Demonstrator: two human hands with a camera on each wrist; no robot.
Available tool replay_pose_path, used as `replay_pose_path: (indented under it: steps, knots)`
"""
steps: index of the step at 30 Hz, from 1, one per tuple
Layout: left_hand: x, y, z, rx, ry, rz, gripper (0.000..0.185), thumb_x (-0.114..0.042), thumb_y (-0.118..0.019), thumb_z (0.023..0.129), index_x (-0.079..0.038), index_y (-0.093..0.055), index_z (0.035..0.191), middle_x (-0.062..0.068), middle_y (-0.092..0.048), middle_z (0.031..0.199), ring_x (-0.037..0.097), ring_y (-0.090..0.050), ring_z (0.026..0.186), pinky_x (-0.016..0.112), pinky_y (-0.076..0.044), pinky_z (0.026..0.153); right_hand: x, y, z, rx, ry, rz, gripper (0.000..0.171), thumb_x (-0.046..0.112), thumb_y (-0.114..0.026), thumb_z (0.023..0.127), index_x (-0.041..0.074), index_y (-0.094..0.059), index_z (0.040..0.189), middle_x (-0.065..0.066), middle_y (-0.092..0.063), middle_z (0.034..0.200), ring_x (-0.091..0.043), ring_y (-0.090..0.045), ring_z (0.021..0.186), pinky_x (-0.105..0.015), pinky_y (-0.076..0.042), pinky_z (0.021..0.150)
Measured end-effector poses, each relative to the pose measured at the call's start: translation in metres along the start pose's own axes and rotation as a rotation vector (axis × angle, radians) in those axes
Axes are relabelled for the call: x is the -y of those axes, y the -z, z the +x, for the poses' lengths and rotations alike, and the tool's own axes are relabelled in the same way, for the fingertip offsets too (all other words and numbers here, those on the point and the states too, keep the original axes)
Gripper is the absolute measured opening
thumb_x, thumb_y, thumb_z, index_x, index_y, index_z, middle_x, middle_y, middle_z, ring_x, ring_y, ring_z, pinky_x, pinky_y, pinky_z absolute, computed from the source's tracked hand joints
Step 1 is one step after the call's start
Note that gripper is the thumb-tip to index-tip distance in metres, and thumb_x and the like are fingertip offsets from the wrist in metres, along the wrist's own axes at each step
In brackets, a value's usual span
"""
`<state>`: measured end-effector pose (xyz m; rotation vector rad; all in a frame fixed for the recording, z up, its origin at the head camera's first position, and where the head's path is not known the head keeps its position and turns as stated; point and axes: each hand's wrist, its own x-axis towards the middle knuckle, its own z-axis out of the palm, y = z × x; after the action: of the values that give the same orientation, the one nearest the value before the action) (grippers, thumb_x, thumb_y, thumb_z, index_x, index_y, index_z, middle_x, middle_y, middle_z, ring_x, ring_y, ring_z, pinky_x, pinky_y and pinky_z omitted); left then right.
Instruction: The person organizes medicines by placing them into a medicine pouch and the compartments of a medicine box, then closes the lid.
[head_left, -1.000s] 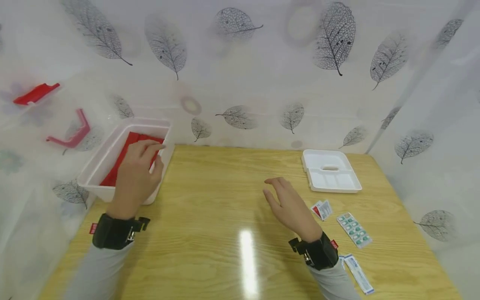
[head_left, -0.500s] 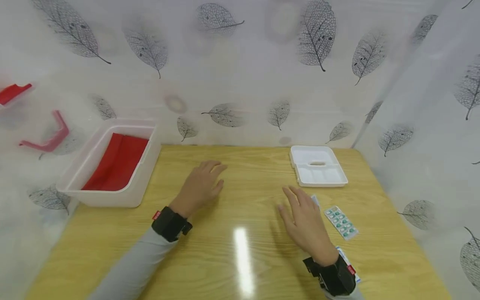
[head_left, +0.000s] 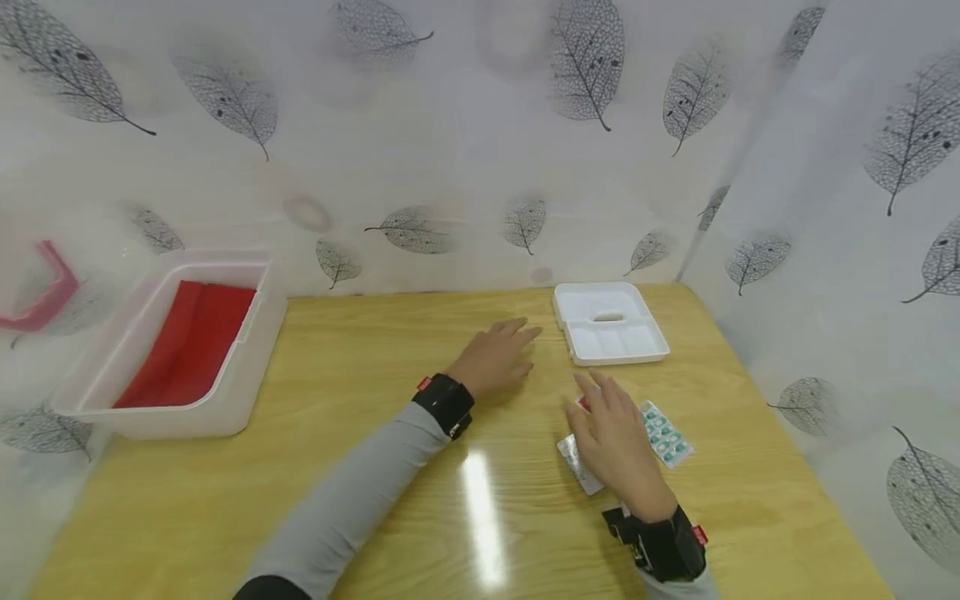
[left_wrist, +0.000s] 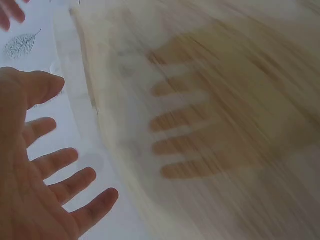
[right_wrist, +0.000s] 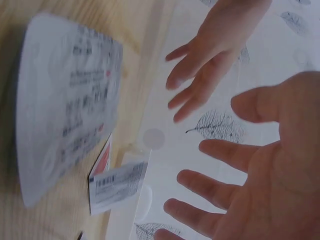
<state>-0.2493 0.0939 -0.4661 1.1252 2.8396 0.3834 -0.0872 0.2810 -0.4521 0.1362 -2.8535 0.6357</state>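
My left hand (head_left: pixel 495 358) hovers above the table left of a white divided tray (head_left: pixel 592 340), fingers spread, holding nothing. In the left wrist view its fingers (left_wrist: pixel 82 187) are apart. My right hand (head_left: pixel 618 450) hangs over the small packets, fingers loosely extended and holding nothing. A silver-backed blister pack (head_left: pixel 579 465) lies just left of it; the right wrist view shows printing on this pack (right_wrist: pixel 70 100). On the hand's other side lies a blister pack of green-and-white capsules (head_left: pixel 666 435). Small sachets (right_wrist: pixel 117 186), one with red on it, are mostly hidden beneath the right hand in the head view.
A white plastic bin (head_left: pixel 258 367) with folded red fabric-like material (head_left: pixel 191 346) inside stands at the table's left. A leaf-printed curtain (head_left: pixel 450 150) borders the back and right of the wooden table (head_left: pixel 360 358). A pink handle-like shape (head_left: pixel 48 296) shows at far left.
My left hand has moved from over the bin rightward to beside the tray. The silver-backed blister pack has come into view beside my right hand. The head view has turned right.
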Motion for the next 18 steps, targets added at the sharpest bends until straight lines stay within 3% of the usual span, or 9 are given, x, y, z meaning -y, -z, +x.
replay_pose_path:
  steps: [3,9,14,18]
  knots:
    - [-0.018,-0.011,0.023,0.004,-0.031,-0.006,0.064,-0.044,-0.057,0.101,-0.03,-0.033,0.159,0.009,-0.025,0.167,0.034,-0.04,0.146,0.056,-0.046,0.106,-0.01,0.006,0.002,-0.03,-0.045,0.025,0.051,0.024,-0.055,0.105,0.001,-0.046,0.149,-0.028,-0.042,0.151,-0.053,-0.043,0.133,-0.073,-0.037,0.101]
    - [-0.035,-0.022,0.044,-0.005,-0.037,-0.022,0.061,-0.046,-0.056,0.1,-0.027,-0.04,0.156,0.007,-0.019,0.169,0.033,-0.04,0.145,0.056,-0.046,0.106,-0.016,0.012,0.003,-0.028,-0.128,0.075,0.051,0.025,-0.053,0.105,0.003,-0.045,0.151,-0.026,-0.04,0.153,-0.051,-0.042,0.134,-0.072,-0.038,0.101]
    - [-0.037,-0.021,0.05,-0.052,-0.03,-0.051,0.048,-0.044,-0.058,0.099,-0.021,-0.056,0.142,0.008,-0.034,0.164,0.03,-0.043,0.144,0.053,-0.047,0.105,-0.017,0.014,0.003,-0.064,-0.109,0.078,0.05,0.024,-0.056,0.104,0.003,-0.048,0.149,-0.025,-0.043,0.151,-0.05,-0.044,0.134,-0.07,-0.039,0.1]
    - [-0.033,-0.021,0.049,-0.081,-0.045,-0.066,0.043,-0.043,-0.063,0.097,-0.019,-0.061,0.132,0.006,-0.049,0.152,0.026,-0.055,0.131,0.047,-0.052,0.098,-0.022,0.015,0.002,-0.066,-0.106,0.064,0.05,0.024,-0.057,0.104,0.003,-0.049,0.148,-0.025,-0.045,0.149,-0.049,-0.045,0.133,-0.068,-0.04,0.101]
